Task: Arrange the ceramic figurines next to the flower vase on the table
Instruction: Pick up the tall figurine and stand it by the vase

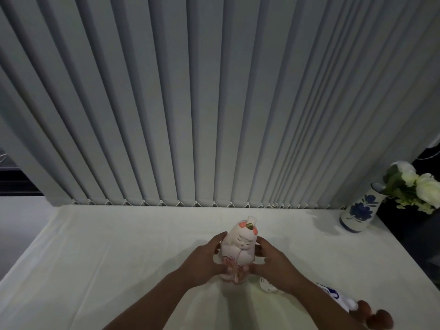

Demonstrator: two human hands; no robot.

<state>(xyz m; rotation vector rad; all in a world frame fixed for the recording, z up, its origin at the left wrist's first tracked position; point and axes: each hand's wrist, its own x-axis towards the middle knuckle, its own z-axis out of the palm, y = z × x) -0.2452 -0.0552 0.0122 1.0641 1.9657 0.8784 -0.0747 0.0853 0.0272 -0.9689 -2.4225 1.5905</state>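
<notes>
We clasp the pale figurine (240, 252) between our left hand (204, 260) and right hand (273, 264), fingers wrapped on its sides. It stands upright at mid-table (119, 246), face toward us. Far right stands the flower vase (360, 211).

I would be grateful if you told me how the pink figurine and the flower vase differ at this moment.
The pink figurine is gripped between the left hand and right hand; the flower vase stands untouched. The figurine is mid-table, the vase at the far right corner. The figurine has red accents, the vase blue flowers. Both are pale and upright.
</notes>
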